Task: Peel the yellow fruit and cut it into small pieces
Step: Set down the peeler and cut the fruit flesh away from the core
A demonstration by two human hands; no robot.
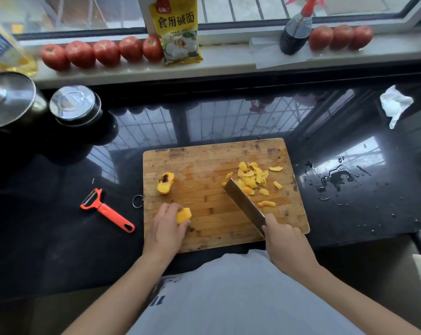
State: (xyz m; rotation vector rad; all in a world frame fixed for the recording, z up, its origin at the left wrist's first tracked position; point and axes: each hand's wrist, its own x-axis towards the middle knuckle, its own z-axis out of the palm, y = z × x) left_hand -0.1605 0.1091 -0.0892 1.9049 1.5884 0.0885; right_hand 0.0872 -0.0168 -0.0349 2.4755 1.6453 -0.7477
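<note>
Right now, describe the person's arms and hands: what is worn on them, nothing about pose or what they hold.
Both forearms are bare to the frame's lower edge: no sleeves, gloves, watch or bracelet visible. The left hand and right hand show no rings that I can make out. The only clothing in view is a pale grey-white garment over the torso, with dark printed markings near its left side, too distorted to read.

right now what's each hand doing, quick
Left hand: grips a peeled yellow fruit chunk on the wooden cutting board.
Right hand: grips the steel cleaver.
</note>
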